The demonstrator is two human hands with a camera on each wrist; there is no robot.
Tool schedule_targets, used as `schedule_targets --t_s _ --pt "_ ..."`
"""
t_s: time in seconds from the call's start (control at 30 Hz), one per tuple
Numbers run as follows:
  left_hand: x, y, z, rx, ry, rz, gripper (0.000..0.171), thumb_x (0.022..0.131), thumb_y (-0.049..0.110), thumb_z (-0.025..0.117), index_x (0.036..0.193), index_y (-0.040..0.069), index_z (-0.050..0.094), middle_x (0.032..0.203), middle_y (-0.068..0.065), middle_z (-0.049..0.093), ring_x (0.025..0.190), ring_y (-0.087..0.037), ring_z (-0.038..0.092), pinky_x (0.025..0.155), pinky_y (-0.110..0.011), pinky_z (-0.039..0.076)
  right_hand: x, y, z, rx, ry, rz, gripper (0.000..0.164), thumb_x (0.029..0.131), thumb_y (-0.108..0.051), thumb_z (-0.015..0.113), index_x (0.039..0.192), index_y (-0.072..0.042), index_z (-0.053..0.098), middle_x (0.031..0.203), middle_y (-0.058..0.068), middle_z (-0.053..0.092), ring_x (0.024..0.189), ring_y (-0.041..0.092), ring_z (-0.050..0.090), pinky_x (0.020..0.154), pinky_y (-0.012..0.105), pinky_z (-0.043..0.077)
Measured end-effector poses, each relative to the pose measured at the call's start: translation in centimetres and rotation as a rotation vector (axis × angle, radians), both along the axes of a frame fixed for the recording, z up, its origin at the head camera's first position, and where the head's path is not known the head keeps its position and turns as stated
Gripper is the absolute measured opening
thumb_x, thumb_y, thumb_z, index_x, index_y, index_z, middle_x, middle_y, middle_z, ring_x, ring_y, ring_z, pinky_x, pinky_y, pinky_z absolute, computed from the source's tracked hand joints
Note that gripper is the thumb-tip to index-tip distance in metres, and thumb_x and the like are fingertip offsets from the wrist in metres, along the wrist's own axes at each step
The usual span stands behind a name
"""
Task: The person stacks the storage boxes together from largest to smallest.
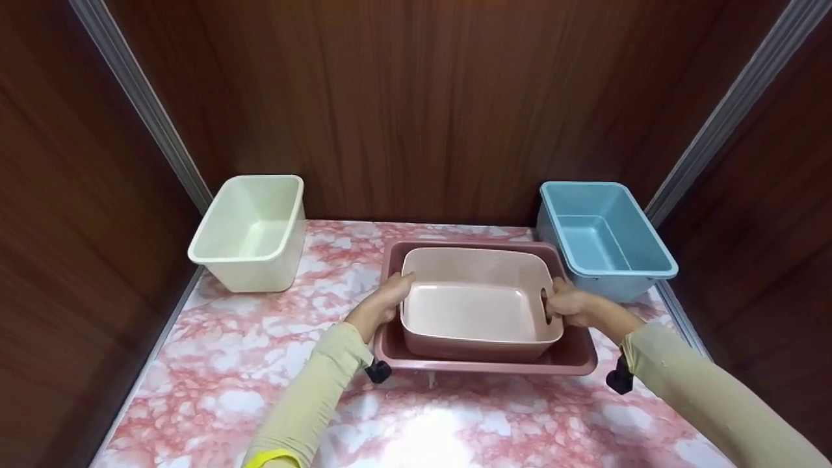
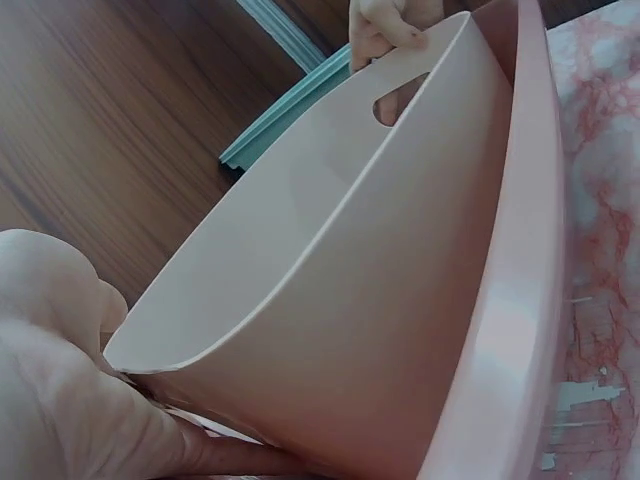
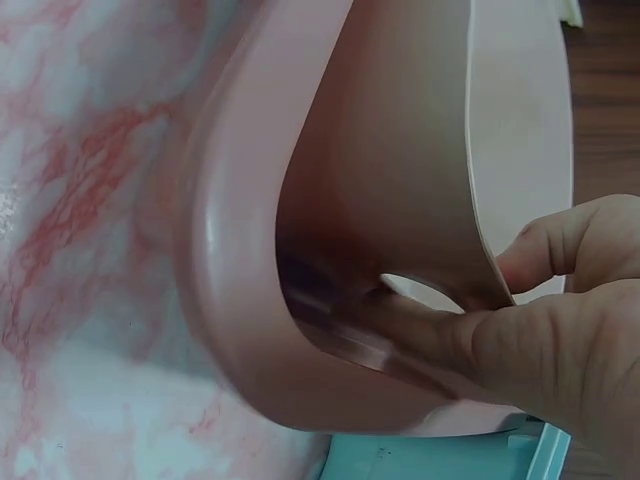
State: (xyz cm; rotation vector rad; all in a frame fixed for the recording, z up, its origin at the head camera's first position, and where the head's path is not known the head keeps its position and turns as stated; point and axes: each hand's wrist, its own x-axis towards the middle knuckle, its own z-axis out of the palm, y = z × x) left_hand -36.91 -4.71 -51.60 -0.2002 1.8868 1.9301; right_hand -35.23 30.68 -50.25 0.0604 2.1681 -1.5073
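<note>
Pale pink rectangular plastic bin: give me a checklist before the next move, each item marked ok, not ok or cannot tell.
1. Left hand grips the left end of the pale pink rectangular plastic bin: ok.
2. Right hand grips the opposite end, at the handle opening: ok.
3. Bin's inside holds nothing visible: ok.
4. Bin outside the rim of the larger dusky-pink rectangular plastic tub: not ok, it sits within that rim.
5. Bin's base off the tub's floor: cannot tell, the underside is hidden.
6. Gap between tub and blue rectangular plastic bin: cannot tell, they look very close.
</note>
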Motion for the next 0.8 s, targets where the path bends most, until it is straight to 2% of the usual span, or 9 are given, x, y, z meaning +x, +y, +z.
schedule_targets --t_s 0.17,0.27,0.47,0.7,0.8 --pt "0.25 0.11 -0.18 0.024 -0.031 -0.041 0.056 0.103 0.026 0.035 0.150 0.002 0.015 0.134 -0.032 0.042 0.111 -0.040 0.055 0.094 -0.053 0.044 -0.11 0.06 -0.10 -0.047 -0.018 -0.017 0.049 0.066 0.019 0.034 0.111 0.003 0.021 0.110 0.022 0.025 0.080 0.030 0.037 0.062 0.036 0.043" --pt "0.20 -0.08 -0.19 0.039 -0.038 -0.064 0.052 0.103 0.025 0.033 0.148 0.003 0.015 0.133 -0.034 0.043 0.110 -0.039 0.056 0.095 -0.054 0.044 -0.15 -0.02 -0.08 -0.060 -0.027 -0.009 0.046 0.069 0.018 0.035 0.109 0.001 0.021 0.105 0.021 0.029 0.081 0.031 0.040 0.064 0.039 0.044" --pt "0.05 -0.51 -0.16 0.047 -0.061 -0.059 0.061 0.103 0.025 0.034 0.152 0.006 0.005 0.134 -0.034 0.041 0.111 -0.040 0.055 0.096 -0.055 0.042 -0.02 -0.14 0.04 -0.067 -0.064 0.027 0.052 0.069 0.016 0.034 0.116 -0.001 0.018 0.107 0.021 0.033 0.091 0.035 0.044 0.074 0.048 0.047" --pt "0.07 -0.65 -0.26 -0.004 -0.046 -0.053 0.071 0.102 0.027 0.036 0.154 0.005 -0.006 0.139 -0.030 0.035 0.113 -0.041 0.052 0.092 -0.052 0.046 -0.03 -0.31 -0.03 -0.045 -0.046 0.020 0.051 0.069 0.015 0.034 0.115 0.001 0.019 0.109 0.022 0.031 0.094 0.036 0.043 0.072 0.047 0.047" --pt "0.08 -0.73 -0.43 -0.012 -0.049 -0.046 0.072 0.102 0.027 0.037 0.154 0.006 -0.008 0.138 -0.031 0.035 0.113 -0.040 0.052 0.092 -0.052 0.046 -0.06 -0.48 -0.25 -0.021 -0.036 -0.008 0.049 0.072 0.013 0.038 0.116 0.001 0.021 0.107 0.020 0.034 0.094 0.036 0.045 0.074 0.046 0.048"
